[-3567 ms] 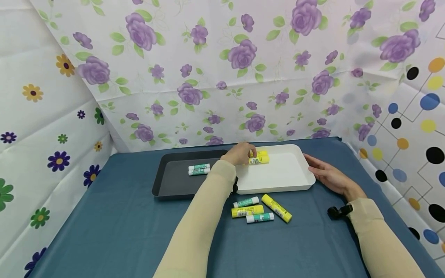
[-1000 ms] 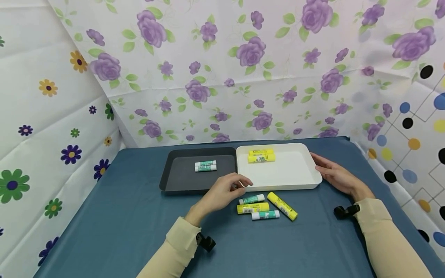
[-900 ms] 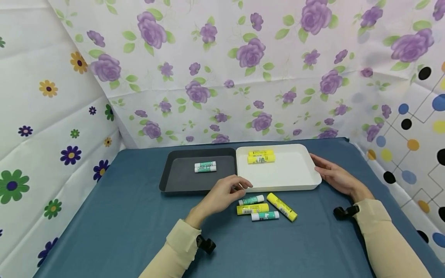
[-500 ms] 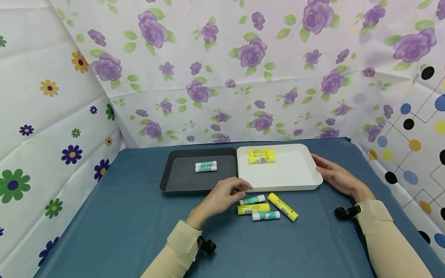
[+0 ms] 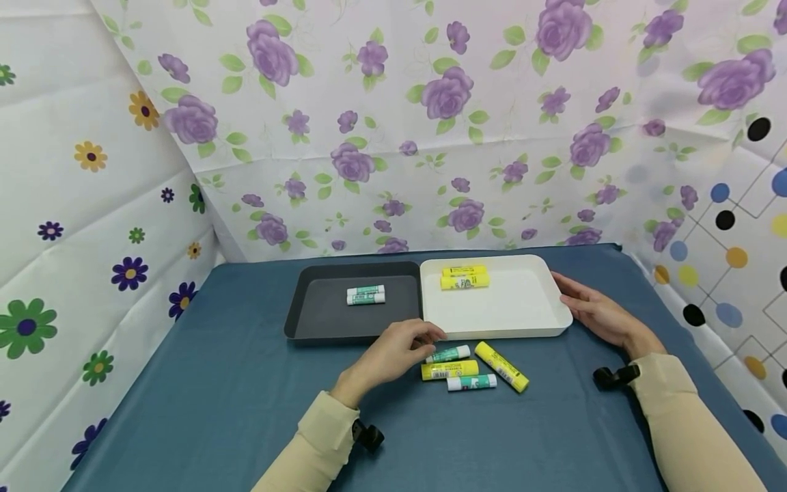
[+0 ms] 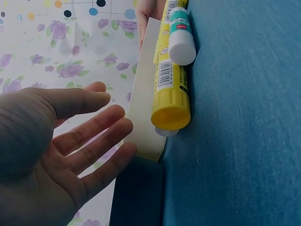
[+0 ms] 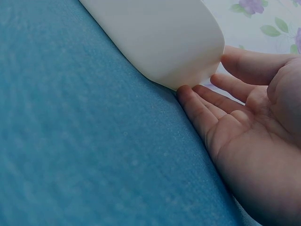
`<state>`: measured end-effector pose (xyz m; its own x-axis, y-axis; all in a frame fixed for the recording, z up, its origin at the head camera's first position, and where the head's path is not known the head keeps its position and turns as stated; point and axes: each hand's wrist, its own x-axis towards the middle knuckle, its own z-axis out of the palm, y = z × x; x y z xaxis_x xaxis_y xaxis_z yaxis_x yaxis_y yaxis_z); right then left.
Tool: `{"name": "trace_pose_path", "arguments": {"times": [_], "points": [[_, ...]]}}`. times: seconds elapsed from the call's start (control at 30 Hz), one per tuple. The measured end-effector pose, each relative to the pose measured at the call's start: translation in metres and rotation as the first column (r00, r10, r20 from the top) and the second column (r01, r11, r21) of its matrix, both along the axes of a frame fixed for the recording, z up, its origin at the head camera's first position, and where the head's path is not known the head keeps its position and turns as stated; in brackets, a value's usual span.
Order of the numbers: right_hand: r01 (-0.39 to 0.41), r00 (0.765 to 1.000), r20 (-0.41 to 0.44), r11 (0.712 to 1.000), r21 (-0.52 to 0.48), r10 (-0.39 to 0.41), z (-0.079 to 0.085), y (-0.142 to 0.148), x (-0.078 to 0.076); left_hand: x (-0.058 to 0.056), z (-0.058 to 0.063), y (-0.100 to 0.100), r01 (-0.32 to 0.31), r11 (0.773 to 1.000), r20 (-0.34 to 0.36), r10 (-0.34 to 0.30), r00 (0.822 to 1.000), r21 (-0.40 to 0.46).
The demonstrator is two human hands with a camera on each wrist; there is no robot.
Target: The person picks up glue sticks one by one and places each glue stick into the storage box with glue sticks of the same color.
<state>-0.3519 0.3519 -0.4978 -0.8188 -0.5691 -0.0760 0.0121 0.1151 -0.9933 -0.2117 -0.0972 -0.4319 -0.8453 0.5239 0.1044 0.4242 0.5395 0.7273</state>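
My left hand [image 5: 393, 352] hovers by the front edge of the white tray, just left of the loose glue sticks. In the left wrist view its fingers are spread and hold nothing. Closest to it are a green-and-white glue stick [image 5: 449, 354] and a yellow glue stick [image 5: 450, 370]. Another small green-and-white stick [image 5: 472, 383] and a slanted yellow stick [image 5: 501, 367] lie beside them on the cloth. My right hand [image 5: 599, 314] touches the right end of the white tray [image 7: 174, 42] with fairly straight fingers and thumb.
Two yellow glue sticks [image 5: 464, 281] lie in the white tray's back left. Left of it, touching, stands a dark grey tray [image 5: 320, 321] holding two green-and-white sticks [image 5: 365, 298]. A blue cloth [image 5: 203, 410] covers the table; a flowered curtain [image 5: 381, 82] hangs behind.
My left hand has left the yellow sticks in the white tray and come forward to the loose sticks, then sunk slightly. The right hand stays at the tray's end.
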Motion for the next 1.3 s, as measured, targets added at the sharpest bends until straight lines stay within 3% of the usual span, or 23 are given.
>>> {"name": "trace_pose_path", "arguments": {"times": [0.33, 0.67, 1.3], "points": [[-0.013, 1.0, -0.01, 1.0, -0.017, 0.013, -0.001, 0.001, 0.001, 0.001, 0.001, -0.001, 0.038, 0.999, 0.021, -0.038, 0.999, -0.002], [-0.016, 1.0, -0.019, 1.0, -0.017, 0.016, -0.001, 0.002, 0.001, 0.002, -0.001, 0.003, 0.008, 0.996, 0.038, -0.004, 0.999, -0.087], [-0.012, 1.0, -0.021, 1.0, -0.001, 0.012, -0.001, 0.001, 0.002, 0.0, -0.014, 0.006, -0.032, 0.973, -0.079, 0.014, 0.997, -0.228]]}}
